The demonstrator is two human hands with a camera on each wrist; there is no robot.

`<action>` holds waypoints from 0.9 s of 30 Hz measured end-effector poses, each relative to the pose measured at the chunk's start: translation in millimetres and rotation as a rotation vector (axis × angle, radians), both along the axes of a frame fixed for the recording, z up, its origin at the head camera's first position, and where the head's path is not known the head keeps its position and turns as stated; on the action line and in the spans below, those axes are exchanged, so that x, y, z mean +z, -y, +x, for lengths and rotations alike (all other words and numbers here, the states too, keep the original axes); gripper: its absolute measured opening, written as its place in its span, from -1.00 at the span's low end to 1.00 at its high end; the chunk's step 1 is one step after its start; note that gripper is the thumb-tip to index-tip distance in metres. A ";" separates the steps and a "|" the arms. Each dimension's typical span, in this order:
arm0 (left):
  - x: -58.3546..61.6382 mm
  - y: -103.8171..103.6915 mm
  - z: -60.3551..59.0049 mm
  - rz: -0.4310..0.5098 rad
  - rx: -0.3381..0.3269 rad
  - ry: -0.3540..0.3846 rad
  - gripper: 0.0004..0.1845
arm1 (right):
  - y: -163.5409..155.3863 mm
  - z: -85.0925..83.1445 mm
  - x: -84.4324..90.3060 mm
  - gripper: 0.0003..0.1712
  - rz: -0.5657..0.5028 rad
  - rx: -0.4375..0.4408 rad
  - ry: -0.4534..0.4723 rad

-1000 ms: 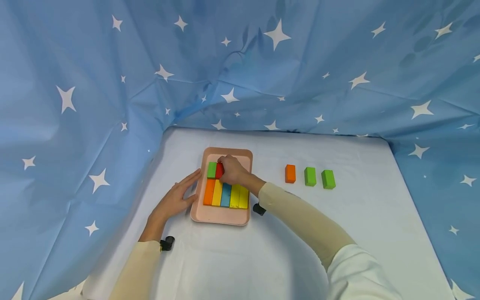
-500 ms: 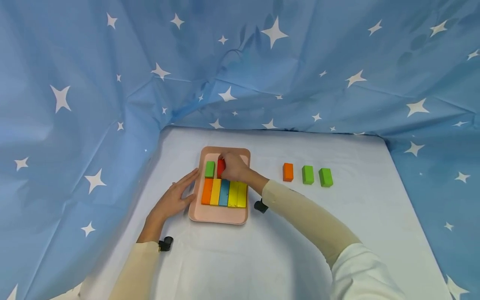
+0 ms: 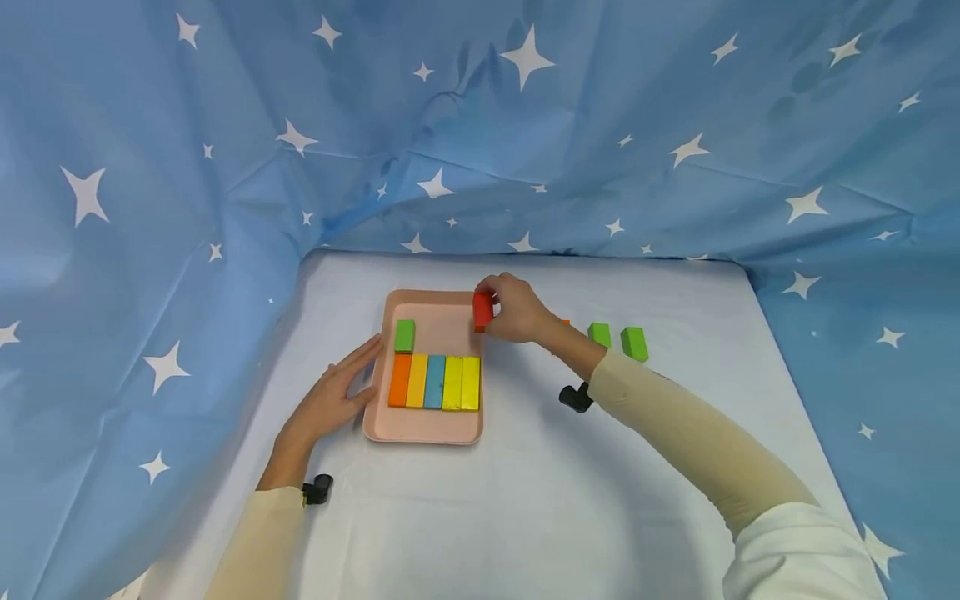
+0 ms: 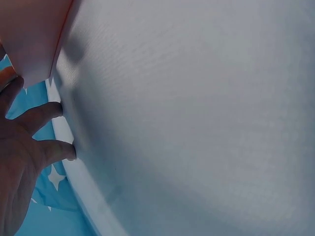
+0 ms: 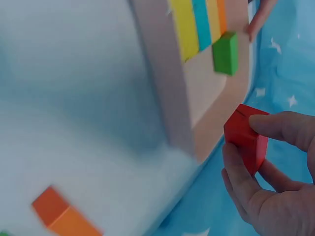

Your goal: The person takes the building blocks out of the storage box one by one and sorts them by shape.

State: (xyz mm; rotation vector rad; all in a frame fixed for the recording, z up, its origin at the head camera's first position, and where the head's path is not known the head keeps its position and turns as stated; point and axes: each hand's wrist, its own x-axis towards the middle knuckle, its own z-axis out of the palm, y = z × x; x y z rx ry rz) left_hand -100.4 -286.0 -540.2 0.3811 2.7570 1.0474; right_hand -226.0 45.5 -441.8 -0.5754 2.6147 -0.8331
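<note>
A red block is pinched between the thumb and fingers of my right hand, over the right rim of the pink tray. In the right wrist view this red block is held up beside the tray's far corner. My left hand lies at the tray's left side, fingers extended and fingertips right at the rim. Inside the tray a green block stands alone at the upper left. Below it runs a row of orange, yellow-orange, blue and yellow blocks.
Right of the tray, an orange block stands on the white table, mostly hidden by my right forearm in the head view. Two green blocks, one nearer and one farther right, are beside it. Blue star-patterned cloth surrounds the table.
My right hand has lifted the red block from beside the green one and carried it right, to the tray's right rim. The left hand keeps its place at the tray's side.
</note>
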 end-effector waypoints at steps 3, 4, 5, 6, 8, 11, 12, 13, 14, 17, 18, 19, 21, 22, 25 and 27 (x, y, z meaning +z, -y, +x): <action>0.6 1.9 -0.3 0.000 -0.003 -0.004 -0.23 | -18.1 -3.7 -3.1 -0.32 0.013 -0.030 -0.003; 0.5 2.3 -0.5 0.000 -0.004 -0.006 -0.23 | -23.6 -4.7 -5.3 -0.31 0.022 -0.041 0.001; 0.5 2.3 -0.4 0.002 -0.005 -0.006 -0.23 | -28.9 -5.5 -7.6 -0.31 0.031 -0.052 0.007; 0.7 2.3 -0.3 0.004 -0.006 -0.007 -0.23 | -33.6 -6.1 -10.5 -0.31 0.041 -0.063 0.019; 0.8 2.0 0.1 0.007 -0.006 -0.010 -0.23 | -42.2 -7.5 -17.3 -0.31 0.060 -0.076 0.039; 0.7 1.0 0.3 0.017 -0.013 -0.023 -0.22 | -52.8 -7.5 -27.4 -0.31 0.081 -0.080 0.060; 0.3 0.6 0.1 0.020 -0.015 -0.027 -0.22 | -55.8 -7.3 -31.3 -0.31 0.085 -0.078 0.065; 0.0 0.6 0.1 0.022 -0.017 -0.028 -0.22 | -57.9 -7.1 -34.8 -0.31 0.088 -0.074 0.066; -0.5 0.5 0.1 0.024 -0.019 -0.029 -0.22 | -59.6 -6.8 -38.4 -0.32 0.092 -0.069 0.066; -2.4 0.3 -0.3 0.024 -0.023 -0.024 -0.22 | -62.1 -5.9 -48.1 -0.32 0.098 -0.065 0.064; -2.8 0.3 -0.4 0.022 -0.022 -0.023 -0.23 | -62.1 -5.6 -50.5 -0.32 0.096 -0.067 0.065; -3.1 0.2 -0.4 0.021 -0.022 -0.022 -0.23 | -61.5 -5.2 -52.1 -0.31 0.095 -0.071 0.067; -3.6 0.5 -0.4 0.018 -0.020 -0.022 -0.23 | -59.7 -4.7 -54.4 -0.30 0.090 -0.078 0.070; -3.7 0.8 -0.3 0.017 -0.019 -0.025 -0.23 | -58.6 -4.4 -54.6 -0.29 0.089 -0.083 0.074; -3.3 1.5 -0.2 0.015 -0.015 -0.033 -0.22 | -55.7 -4.1 -54.9 -0.29 0.089 -0.090 0.082; -3.0 2.0 -0.3 0.014 -0.015 -0.035 -0.22 | -54.6 -4.0 -54.9 -0.29 0.098 -0.092 0.086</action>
